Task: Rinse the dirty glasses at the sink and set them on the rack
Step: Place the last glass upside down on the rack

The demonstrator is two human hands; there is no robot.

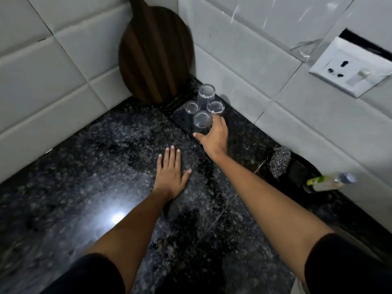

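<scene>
Near the corner of the counter [106, 166]: four clear glasses stand clustered.
Right hand [214, 134]: fingers and thumb curled round the nearest glass [202, 122], which stands on the dark granite.
Other glasses [205, 94]: just behind it, untouched.
Left hand [171, 175]: flat on the counter, fingers straight, holding nothing.

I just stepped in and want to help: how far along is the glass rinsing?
Done: nothing can be confirmed; no sink or rack is in view. In hand: the right hand grips the nearest glass of four clustered in the counter corner, while the left hand rests flat on the granite counter. Left: the other three glasses stand untouched; whether any is rinsed cannot be told.
</scene>
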